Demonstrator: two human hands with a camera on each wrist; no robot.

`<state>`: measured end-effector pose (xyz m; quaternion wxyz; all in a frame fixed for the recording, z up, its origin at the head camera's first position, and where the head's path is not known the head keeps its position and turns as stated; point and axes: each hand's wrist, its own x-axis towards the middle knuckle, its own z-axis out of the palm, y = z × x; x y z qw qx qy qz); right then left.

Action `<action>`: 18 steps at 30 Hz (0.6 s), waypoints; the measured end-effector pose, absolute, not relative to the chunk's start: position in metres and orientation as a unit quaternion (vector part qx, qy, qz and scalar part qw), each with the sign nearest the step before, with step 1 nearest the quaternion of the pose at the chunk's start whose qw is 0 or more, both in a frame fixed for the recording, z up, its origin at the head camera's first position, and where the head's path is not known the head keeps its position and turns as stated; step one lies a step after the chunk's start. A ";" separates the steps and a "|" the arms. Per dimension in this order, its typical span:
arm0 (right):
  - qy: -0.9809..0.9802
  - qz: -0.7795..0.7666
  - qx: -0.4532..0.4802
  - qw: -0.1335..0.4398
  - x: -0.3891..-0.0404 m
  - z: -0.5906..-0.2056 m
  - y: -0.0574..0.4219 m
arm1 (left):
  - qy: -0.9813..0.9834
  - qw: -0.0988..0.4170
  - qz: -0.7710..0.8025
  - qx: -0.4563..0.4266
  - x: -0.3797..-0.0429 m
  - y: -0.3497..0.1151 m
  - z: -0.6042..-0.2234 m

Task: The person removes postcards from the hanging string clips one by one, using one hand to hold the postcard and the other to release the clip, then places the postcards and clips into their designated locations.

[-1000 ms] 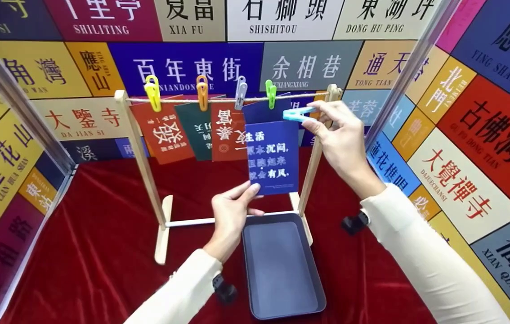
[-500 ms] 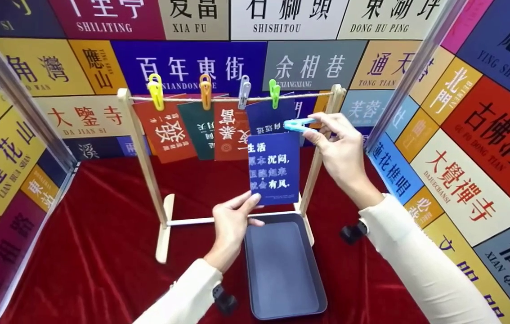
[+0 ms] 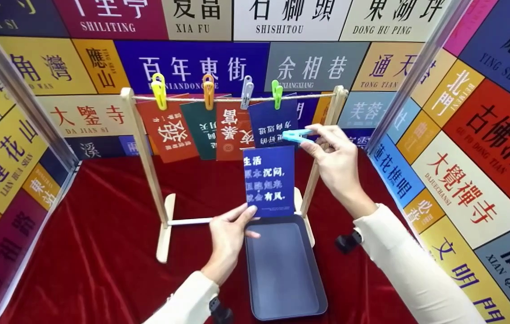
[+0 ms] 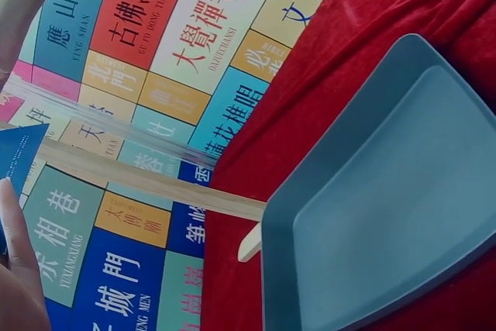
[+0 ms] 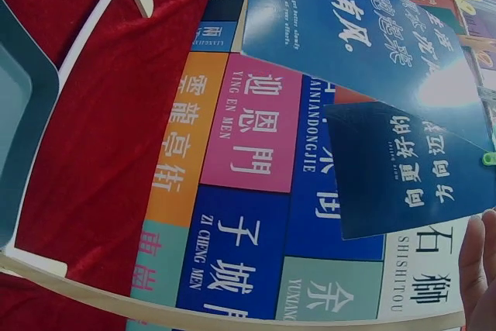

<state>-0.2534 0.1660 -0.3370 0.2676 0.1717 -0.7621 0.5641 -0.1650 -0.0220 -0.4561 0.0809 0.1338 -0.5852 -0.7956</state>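
Note:
Between thumb and fingers my left hand [image 3: 228, 231] pinches the lower left corner of a blue card [image 3: 269, 182] with white writing. The card stands upright in the air, just above the far end of a dark grey tray [image 3: 284, 270]. My right hand [image 3: 338, 157] pinches a light blue clothespin [image 3: 297, 135], whose tip points left above the card's top edge, apart from it. Behind it another blue card [image 3: 274, 123] hangs from the string under a green clothespin [image 3: 277, 94]. The right wrist view shows the held card [image 5: 364, 29] overlapping the hanging blue card [image 5: 411, 168].
A wooden rack [image 3: 145, 157] carries a string [image 3: 228, 99] with yellow [image 3: 159, 92], orange [image 3: 208, 92] and grey [image 3: 247, 92] clothespins above red and green cards. Red cloth [image 3: 102, 252] lies beneath. Printed panels [image 3: 192, 67] stand behind and at both sides.
Both hands have moved down, the left one bringing the held card lower, away from the string. The right hand still pinches the light blue clothespin. More of the hanging blue card shows.

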 end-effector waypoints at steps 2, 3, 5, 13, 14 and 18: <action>-0.758 0.570 0.173 0.266 -0.254 -0.340 0.166 | -0.588 0.082 -0.793 0.138 -0.163 -0.023 -0.459; -0.756 0.572 0.174 0.266 -0.254 -0.342 0.166 | -0.589 0.081 -0.792 0.142 -0.163 -0.023 -0.460; -0.756 0.574 0.174 0.263 -0.253 -0.346 0.165 | -0.588 0.081 -0.791 0.150 -0.161 -0.024 -0.462; -0.758 0.575 0.170 0.257 -0.251 -0.358 0.164 | -0.576 0.084 -0.798 0.154 -0.155 -0.028 -0.470; -0.759 0.575 0.169 0.256 -0.251 -0.359 0.165 | -0.577 0.083 -0.797 0.156 -0.154 -0.028 -0.471; -0.760 0.576 0.166 0.253 -0.250 -0.367 0.166 | -0.584 0.077 -0.792 0.160 -0.151 -0.031 -0.474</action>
